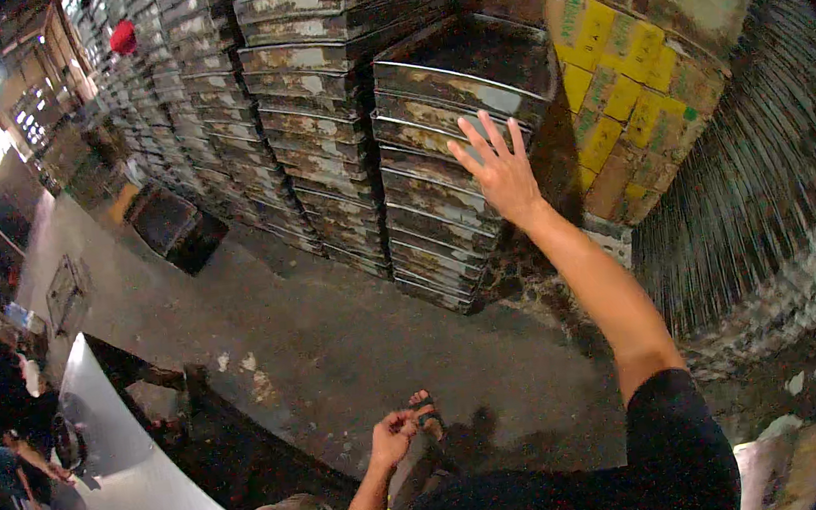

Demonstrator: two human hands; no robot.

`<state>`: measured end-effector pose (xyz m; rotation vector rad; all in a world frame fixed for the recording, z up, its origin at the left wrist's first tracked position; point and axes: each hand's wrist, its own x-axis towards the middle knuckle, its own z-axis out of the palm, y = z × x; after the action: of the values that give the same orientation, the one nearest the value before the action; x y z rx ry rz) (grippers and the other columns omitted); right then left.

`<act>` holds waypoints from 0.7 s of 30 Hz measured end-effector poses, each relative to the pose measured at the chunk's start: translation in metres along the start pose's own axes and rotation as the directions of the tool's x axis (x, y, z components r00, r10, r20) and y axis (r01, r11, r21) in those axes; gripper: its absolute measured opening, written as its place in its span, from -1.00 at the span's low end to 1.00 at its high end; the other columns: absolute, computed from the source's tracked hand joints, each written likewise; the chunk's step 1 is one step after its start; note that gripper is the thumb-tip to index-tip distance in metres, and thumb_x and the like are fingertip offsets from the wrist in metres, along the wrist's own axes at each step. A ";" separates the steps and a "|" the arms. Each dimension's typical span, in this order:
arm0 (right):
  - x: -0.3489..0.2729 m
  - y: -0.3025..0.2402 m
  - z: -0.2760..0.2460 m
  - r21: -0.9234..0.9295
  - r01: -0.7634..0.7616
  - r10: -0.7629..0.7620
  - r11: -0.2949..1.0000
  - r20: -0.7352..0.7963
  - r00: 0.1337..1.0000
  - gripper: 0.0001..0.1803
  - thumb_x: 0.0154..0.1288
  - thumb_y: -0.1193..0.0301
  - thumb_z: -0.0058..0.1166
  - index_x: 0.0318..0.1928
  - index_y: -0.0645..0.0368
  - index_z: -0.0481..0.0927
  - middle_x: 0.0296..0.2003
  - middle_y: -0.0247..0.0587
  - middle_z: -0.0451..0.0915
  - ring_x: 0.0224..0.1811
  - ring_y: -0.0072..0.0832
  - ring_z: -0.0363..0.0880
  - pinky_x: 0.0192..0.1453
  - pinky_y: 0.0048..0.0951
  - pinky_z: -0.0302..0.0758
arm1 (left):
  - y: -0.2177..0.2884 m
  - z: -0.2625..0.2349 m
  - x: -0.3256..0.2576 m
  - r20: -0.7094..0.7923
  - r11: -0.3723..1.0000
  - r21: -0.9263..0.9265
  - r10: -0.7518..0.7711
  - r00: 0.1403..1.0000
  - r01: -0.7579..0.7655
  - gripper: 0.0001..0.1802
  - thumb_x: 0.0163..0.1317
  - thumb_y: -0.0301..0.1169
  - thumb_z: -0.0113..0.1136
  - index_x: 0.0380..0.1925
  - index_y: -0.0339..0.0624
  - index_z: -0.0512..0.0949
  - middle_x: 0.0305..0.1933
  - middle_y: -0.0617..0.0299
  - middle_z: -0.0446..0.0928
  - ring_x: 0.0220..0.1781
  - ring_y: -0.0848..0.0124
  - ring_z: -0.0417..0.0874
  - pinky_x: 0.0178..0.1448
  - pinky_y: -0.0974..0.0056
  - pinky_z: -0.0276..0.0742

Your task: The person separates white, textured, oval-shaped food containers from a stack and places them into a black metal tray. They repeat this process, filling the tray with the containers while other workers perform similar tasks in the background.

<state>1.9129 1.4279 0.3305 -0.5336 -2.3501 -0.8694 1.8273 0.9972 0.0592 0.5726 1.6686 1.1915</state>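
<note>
My right hand (499, 172) reaches forward with its fingers spread and nothing in it. It is in front of a tall stack of worn, dark metal trays (426, 192), near the upper trays' edges; I cannot tell whether it touches them. The top tray (465, 52) shows a dark inside and a bright rim. Lower down and to the left, my left hand (391, 440) hangs over the floor near my sandalled foot (426, 412). Its fingers are curled together, and whatever is in them, if anything, is too small to make out.
More tray stacks (309, 95) line the far wall. Yellow-printed cardboard (616, 90) and a mass of thin dark rods (741, 177) stand at right. A shiny metal table (140, 467) is at left, where another person's hand (55, 471) rests. A dark tray (168, 222) lies on the floor.
</note>
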 end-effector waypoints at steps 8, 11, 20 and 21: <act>0.074 0.118 0.159 -0.280 0.281 -0.271 0.918 0.076 0.960 -0.43 0.29 0.28 -0.02 0.34 -0.17 0.47 0.55 -0.33 0.12 0.61 -0.23 0.00 0.56 0.38 -0.10 | 0.119 -0.035 0.086 -0.101 0.977 -0.207 -0.073 0.992 0.051 -0.74 0.34 -0.46 0.24 -0.02 -0.33 0.60 -0.25 0.31 0.63 -0.25 0.51 0.61 -0.15 0.37 0.53; 0.082 0.124 0.170 0.047 0.115 -0.113 0.992 -0.046 0.993 -0.57 0.23 0.35 0.13 0.14 -0.06 0.60 0.38 -0.20 0.37 0.46 -0.24 0.26 0.51 0.22 0.12 | 0.130 -0.049 0.134 -0.121 0.988 -0.148 0.013 0.993 -0.031 -0.77 0.37 -0.41 0.21 -0.05 -0.31 0.61 -0.28 0.30 0.61 -0.27 0.53 0.59 -0.18 0.38 0.51; 0.043 -0.017 0.182 0.052 -0.090 0.044 -0.995 0.996 0.081 0.35 0.03 -0.28 0.36 0.59 -0.17 -0.27 0.48 0.42 -0.20 0.48 0.26 0.07 0.34 0.44 0.28 | 0.266 -0.010 0.294 0.065 0.859 -0.511 0.019 0.998 0.017 -0.42 0.46 0.03 0.08 0.20 -0.22 0.44 -0.02 0.07 0.63 -0.04 0.27 0.66 0.03 0.14 0.64; 0.055 -0.015 0.201 0.067 0.007 0.067 -0.998 0.996 0.061 0.34 0.02 -0.24 0.37 0.59 -0.17 -0.25 0.50 0.33 -0.22 0.50 0.28 -0.01 0.37 0.46 0.21 | 0.275 -0.008 0.314 0.093 0.844 -0.536 0.018 0.995 0.035 -0.35 0.47 0.09 0.01 0.28 -0.22 0.37 0.06 0.01 0.60 0.03 0.22 0.65 0.08 0.09 0.63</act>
<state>1.7883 1.5643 0.2331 -0.9878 -0.2845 2.0863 1.6466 1.3569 0.1700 0.2590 1.1725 1.5232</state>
